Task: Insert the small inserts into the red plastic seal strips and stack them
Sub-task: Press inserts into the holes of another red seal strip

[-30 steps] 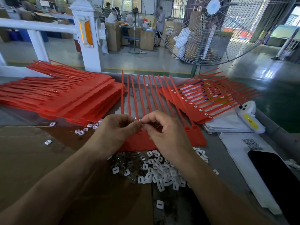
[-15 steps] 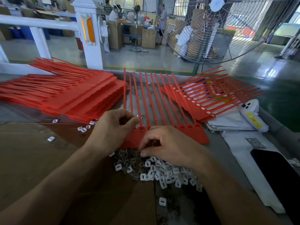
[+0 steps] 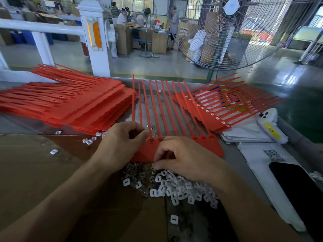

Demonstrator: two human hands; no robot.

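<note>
Pinching the head end of the red seal strip sheet [image 3: 176, 119] at frame centre, my left hand [image 3: 120, 144] steadies it; my right hand [image 3: 185, 158] curls its fingertips into the insert pile [image 3: 174, 187] below, grasp unclear.

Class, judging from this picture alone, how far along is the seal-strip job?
Done: the right-hand stack shows white inserts fitted. In hand: the left hand steadies the middle strip sheet while the right hand reaches the loose insert pile. Left: the tall left stack, seemingly unfilled.
</note>
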